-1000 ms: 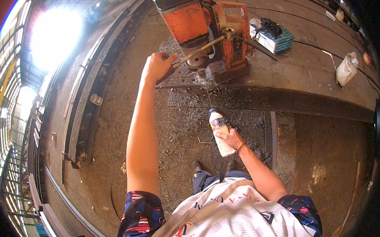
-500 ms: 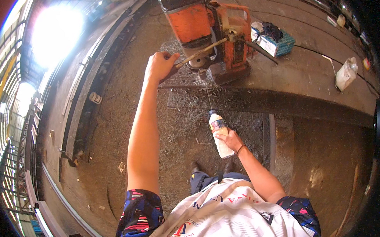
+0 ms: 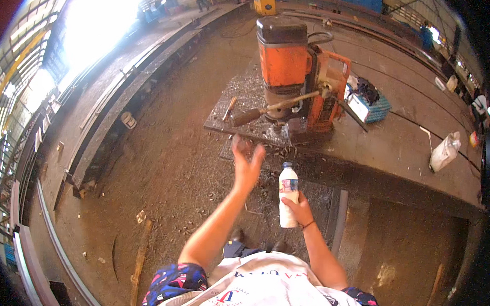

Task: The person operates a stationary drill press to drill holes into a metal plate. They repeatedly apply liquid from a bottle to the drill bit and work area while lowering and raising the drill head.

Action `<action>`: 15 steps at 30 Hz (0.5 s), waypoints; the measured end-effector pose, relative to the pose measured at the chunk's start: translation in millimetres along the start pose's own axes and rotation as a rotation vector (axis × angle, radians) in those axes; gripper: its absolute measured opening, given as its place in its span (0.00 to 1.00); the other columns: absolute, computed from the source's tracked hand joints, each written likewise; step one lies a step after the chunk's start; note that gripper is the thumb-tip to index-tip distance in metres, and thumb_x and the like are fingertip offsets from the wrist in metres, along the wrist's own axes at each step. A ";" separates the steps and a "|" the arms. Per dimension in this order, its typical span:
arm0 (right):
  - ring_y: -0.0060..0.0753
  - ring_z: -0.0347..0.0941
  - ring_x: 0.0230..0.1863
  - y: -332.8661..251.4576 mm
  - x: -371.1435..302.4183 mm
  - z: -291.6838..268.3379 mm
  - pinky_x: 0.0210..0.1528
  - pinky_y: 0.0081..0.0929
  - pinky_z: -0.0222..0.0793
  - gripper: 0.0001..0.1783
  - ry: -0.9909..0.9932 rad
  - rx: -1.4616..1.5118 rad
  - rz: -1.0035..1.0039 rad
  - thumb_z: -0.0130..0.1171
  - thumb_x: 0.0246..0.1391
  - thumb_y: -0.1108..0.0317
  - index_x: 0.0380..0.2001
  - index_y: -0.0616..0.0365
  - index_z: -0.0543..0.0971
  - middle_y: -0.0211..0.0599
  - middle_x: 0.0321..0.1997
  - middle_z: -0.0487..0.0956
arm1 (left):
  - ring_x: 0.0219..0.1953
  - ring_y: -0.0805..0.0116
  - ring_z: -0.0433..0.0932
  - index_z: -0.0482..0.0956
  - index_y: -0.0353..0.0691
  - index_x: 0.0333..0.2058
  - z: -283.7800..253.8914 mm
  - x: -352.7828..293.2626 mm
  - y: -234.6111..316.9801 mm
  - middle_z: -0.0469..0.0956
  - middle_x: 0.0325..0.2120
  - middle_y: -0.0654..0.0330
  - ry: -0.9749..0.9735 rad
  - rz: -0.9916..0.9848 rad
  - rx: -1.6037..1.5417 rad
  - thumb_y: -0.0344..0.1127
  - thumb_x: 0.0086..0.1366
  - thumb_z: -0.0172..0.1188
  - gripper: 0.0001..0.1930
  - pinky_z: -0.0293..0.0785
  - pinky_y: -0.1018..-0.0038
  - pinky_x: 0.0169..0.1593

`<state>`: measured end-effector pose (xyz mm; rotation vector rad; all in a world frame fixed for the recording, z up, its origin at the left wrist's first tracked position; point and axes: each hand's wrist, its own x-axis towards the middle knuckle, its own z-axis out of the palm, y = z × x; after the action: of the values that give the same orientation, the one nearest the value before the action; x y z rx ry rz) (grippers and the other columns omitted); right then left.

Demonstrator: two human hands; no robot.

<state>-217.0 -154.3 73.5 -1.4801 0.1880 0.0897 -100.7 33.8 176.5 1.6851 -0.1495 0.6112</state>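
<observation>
My right hand [image 3: 300, 210] is wrapped round a plastic bottle [image 3: 288, 208] of whitish liquid with a dark cap, held nearly upright in front of my body. Slightly blurred, my left hand [image 3: 247, 159] is in the air with thumb and fingers apart, holding nothing. Just beyond it is the dark grip of a feed lever [image 3: 247, 117], apart from my fingers. The lever belongs to an orange and black magnetic drill [image 3: 284, 64], which stands on a steel plate [image 3: 219, 119] strewn with metal shavings. A small wooden-handled tool [image 3: 230, 107] is on that plate.
Right of the drill, a blue and white box [image 3: 374, 108] has a dark cloth on top. A whitish plastic container [image 3: 445, 152] stands farther right on the steel surface. Long beams [image 3: 100, 141] run along the left. Shavings cover the ground by my feet. Other people are far off.
My left hand has let go of the lever's grip and come back toward me. The thin stream from the bottle to the drill no longer shows, and the bottle is more upright.
</observation>
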 end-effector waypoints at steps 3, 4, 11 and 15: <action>0.26 0.75 0.44 -17.8 -4.1 21.6 0.46 0.26 0.72 0.25 0.012 0.268 -0.068 0.63 0.56 0.61 0.52 0.60 0.69 0.37 0.48 0.77 | 0.68 0.46 0.51 0.37 0.32 0.68 -10.0 -92.7 -29.3 0.49 0.66 0.36 -0.519 -0.582 -0.157 0.52 0.61 0.64 0.53 0.53 0.58 0.67; 0.27 0.72 0.49 -21.0 -3.7 31.0 0.51 0.25 0.69 0.27 -0.020 0.310 -0.056 0.59 0.59 0.59 0.57 0.60 0.65 0.36 0.50 0.75 | 0.68 0.52 0.54 0.39 0.32 0.68 -13.1 -115.9 -50.5 0.52 0.66 0.40 -0.638 -0.599 -0.169 0.53 0.63 0.61 0.49 0.53 0.59 0.67; 0.47 0.70 0.52 -96.5 13.7 71.4 0.55 0.38 0.64 0.21 0.159 -0.919 -0.692 0.59 0.57 0.54 0.44 0.60 0.77 0.47 0.48 0.76 | 0.52 0.67 0.73 0.68 0.37 0.57 -43.6 -107.8 -27.4 0.75 0.49 0.58 -0.555 -0.994 -0.580 0.50 0.66 0.59 0.29 0.68 0.68 0.56; 0.47 0.70 0.51 -195.9 45.7 87.7 0.56 0.38 0.63 0.16 0.383 -0.761 -0.828 0.63 0.54 0.60 0.40 0.59 0.78 0.45 0.45 0.76 | 0.42 0.67 0.79 0.72 0.36 0.52 -51.6 -96.0 -47.7 0.79 0.40 0.59 -0.569 -1.014 -0.553 0.55 0.62 0.61 0.30 0.74 0.68 0.49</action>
<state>-131.7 -87.3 264.3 -2.2129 -0.1903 -0.8813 -177.9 70.4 93.7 1.1340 0.1306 -0.6288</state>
